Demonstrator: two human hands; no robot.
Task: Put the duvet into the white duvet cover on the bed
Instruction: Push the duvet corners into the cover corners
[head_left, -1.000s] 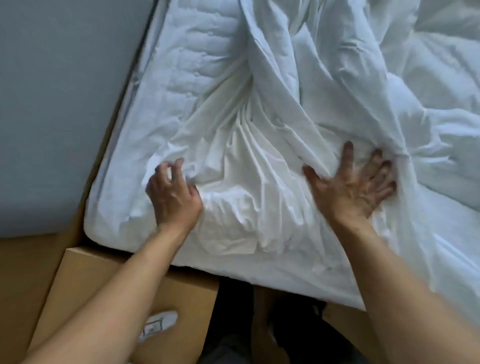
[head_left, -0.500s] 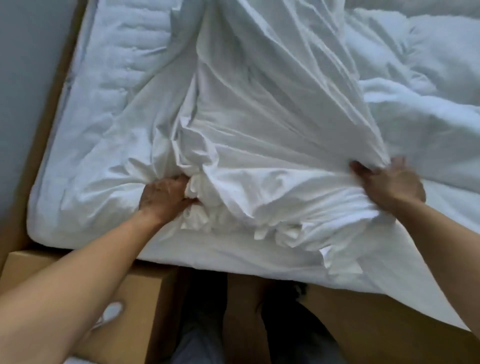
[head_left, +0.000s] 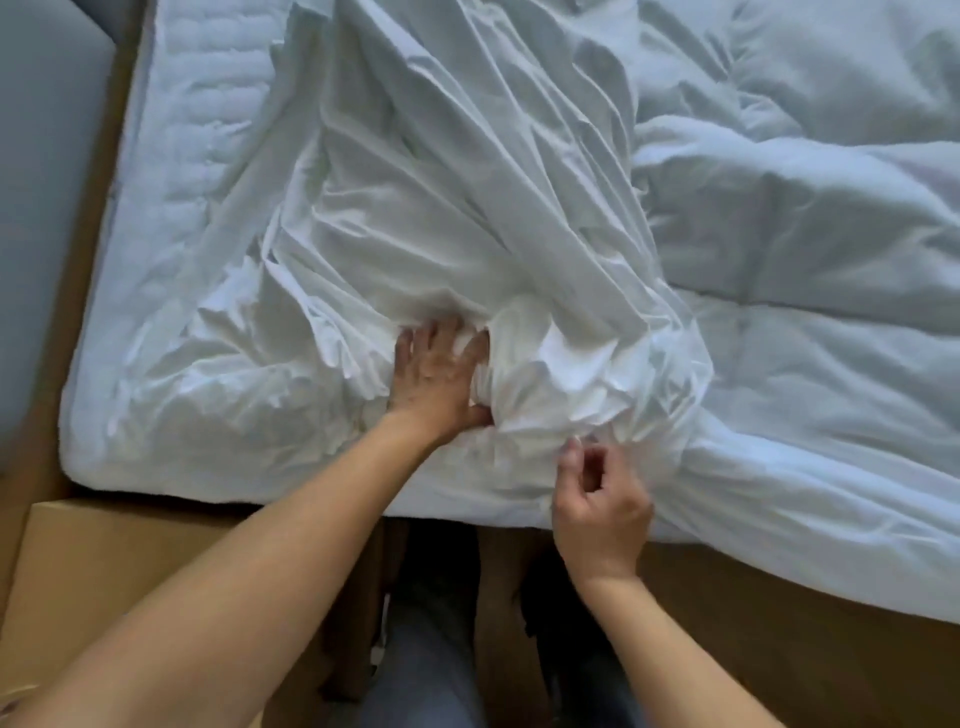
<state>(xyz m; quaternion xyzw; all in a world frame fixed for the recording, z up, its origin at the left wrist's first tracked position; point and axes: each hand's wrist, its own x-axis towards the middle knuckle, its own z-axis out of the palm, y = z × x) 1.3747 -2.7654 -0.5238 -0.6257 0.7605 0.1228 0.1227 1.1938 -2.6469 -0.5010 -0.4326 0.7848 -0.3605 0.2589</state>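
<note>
Early stage: duvet cover (head_left: 457, 218) bunched on the bed (head_left: 171, 171); duvet (head_left: 810, 270) lies beside it, apparently not yet inside. Grip of left hand (head_left: 434, 374) spread, pressing cover folds. Grip of right hand (head_left: 600, 501) curled at cover edge; cannot tell if pinching.

The duvet cover (head_left: 441, 234) is plain bright white. The duvet (head_left: 810, 249) is a cooler, bluish white crossed by stitched lines. The mattress (head_left: 197, 156) is white with a quilted pattern. There's a pale grey-blue wall (head_left: 41, 208), a tan cardboard box (head_left: 130, 571) and blue-grey trousers (head_left: 426, 675).
</note>
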